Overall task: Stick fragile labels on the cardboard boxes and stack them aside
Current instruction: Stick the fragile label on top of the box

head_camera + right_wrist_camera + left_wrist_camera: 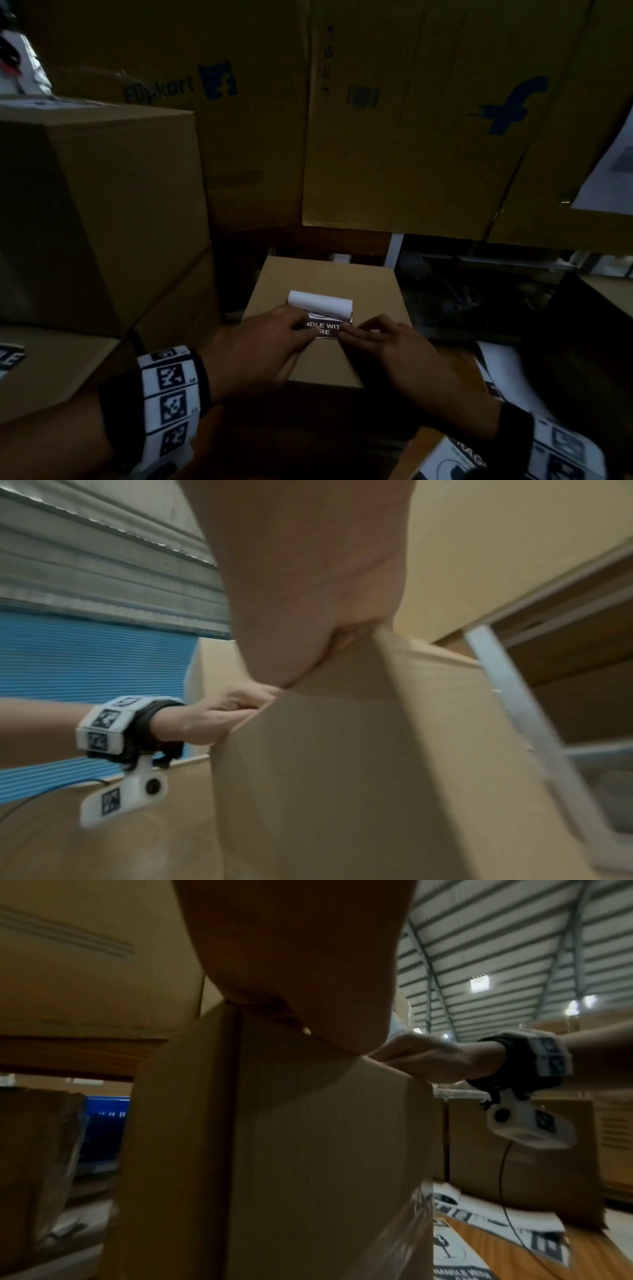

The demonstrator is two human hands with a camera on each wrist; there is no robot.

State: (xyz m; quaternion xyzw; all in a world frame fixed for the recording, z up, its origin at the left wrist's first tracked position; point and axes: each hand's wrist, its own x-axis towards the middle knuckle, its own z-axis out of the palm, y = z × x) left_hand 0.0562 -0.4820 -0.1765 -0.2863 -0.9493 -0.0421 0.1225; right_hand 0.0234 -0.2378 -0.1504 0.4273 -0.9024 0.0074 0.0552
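A small cardboard box [329, 277] stands in front of me in the head view. On its top lies a dark "handle with care" label [325, 329]; the label's far end curls up in a white roll [320, 303]. My left hand [270, 334] has curled fingers on the label's left edge and its thumb along the box's near left edge. My right hand [387, 346] lays its extended fingers on the label's right corner. The left wrist view shows the box [325, 1150] from its side with the right hand [424, 1056] on top. The right wrist view shows the left hand [219, 715] on the box [342, 764].
Plain cardboard boxes [96, 205] are stacked close on the left. Large printed cartons [411, 120] wall off the back. Sheets of labels [507, 377] lie on the wooden surface to the right, and another sheet [445, 459] at the bottom right. A labelled box [61, 370] sits at the lower left.
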